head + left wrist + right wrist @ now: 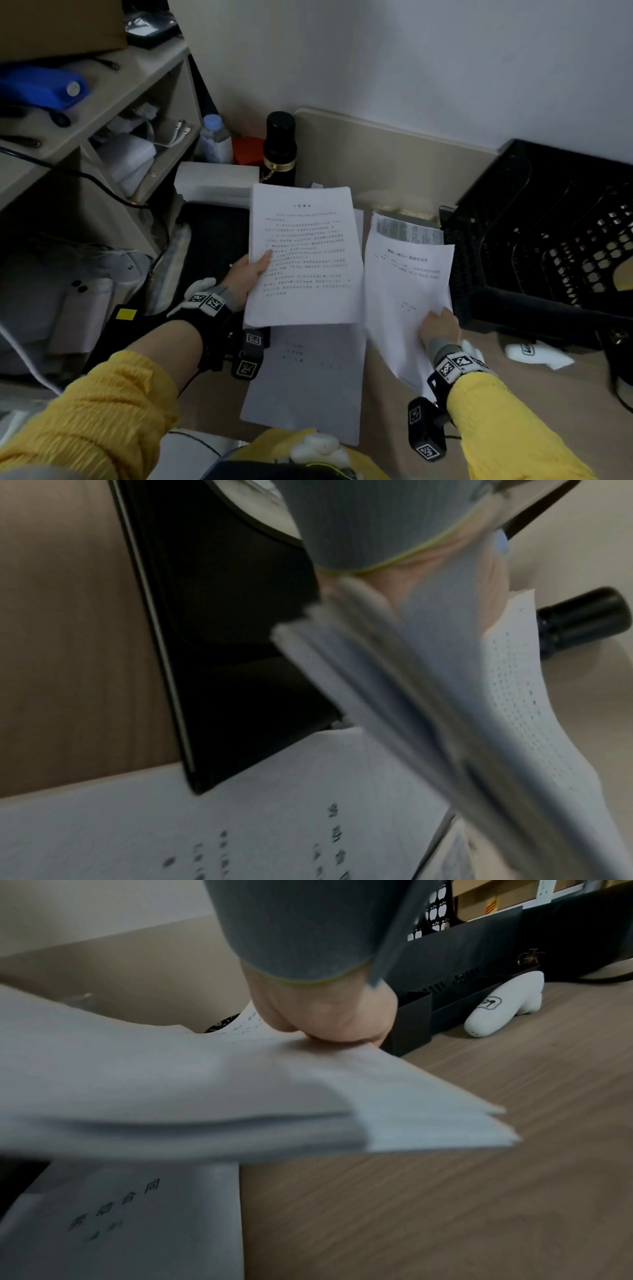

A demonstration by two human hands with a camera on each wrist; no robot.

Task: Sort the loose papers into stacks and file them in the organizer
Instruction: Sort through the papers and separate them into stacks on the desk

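Note:
My left hand [251, 270] grips a thick stack of printed pages [305, 257] by its left edge, thumb on top, lifted above the desk. The stack's blurred edge [394, 691] fills the left wrist view. To the right, my right hand [440, 325] pinches a second bundle of pages [407, 284] at its lower right corner, also raised; the bundle [240, 1085] fans out under the hand [329, 1015]. A further sheet [308, 380] lies flat on the desk below both. The black mesh organizer [548, 240] stands at the right.
A shelf unit [102, 137] with clutter stands at the left. A black flask [280, 147], a plastic bottle [214, 138] and a white box [215, 183] sit at the back. A white object [537, 354] lies before the organizer. A black pad [212, 236] lies left of the papers.

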